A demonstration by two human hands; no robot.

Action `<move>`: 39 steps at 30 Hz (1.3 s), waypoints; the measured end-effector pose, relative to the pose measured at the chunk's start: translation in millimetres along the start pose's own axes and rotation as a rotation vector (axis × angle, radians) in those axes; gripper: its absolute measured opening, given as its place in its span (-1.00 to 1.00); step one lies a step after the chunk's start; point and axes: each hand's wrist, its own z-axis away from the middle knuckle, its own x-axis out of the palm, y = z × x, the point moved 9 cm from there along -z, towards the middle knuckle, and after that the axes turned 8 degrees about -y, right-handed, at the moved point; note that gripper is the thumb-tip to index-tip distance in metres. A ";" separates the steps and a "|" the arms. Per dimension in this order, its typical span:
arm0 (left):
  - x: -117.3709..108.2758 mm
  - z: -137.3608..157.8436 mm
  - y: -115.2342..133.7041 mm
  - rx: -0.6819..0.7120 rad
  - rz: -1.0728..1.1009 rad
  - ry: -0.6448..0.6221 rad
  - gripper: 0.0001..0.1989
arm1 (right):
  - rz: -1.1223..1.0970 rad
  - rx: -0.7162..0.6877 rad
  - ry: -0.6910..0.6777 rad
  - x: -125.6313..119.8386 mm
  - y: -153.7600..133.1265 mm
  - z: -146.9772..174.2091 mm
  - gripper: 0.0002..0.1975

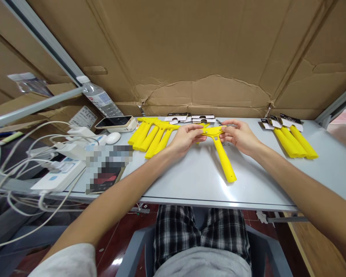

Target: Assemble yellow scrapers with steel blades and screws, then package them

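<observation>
A yellow T-shaped plastic handle [225, 163], perhaps of a scraper, is held up between my two hands, its grip pointing down toward me. The fingers of my left hand [183, 139] close on the left end of its wide head. My right hand [240, 136] pinches the head's right end. A thin dark metal piece [227, 124] shows by my right fingers; its kind is unclear. Small metal bits [227, 144] lie just under that hand. Left of my hands, several similar yellow handles [152, 139] rest in a row, partly hidden by my left hand.
Black-and-white cards [203, 118] lie at the back. On the right are carded yellow handles [295, 142]. A phone [114, 122], a white mouse [113, 138], a power strip [59, 177] with tangled cables and a water bottle [99, 98] crowd the left. Cardboard [204, 50] walls the back.
</observation>
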 end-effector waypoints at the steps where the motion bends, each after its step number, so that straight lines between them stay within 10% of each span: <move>1: -0.3 -0.3 0.0 0.001 0.004 0.002 -0.87 | 0.000 0.002 0.003 0.3 0.1 -0.1 -0.68; 39: -5.0 -3.4 -2.2 0.053 0.104 0.062 -0.86 | -0.015 -0.004 0.019 0.8 -2.1 0.0 -0.72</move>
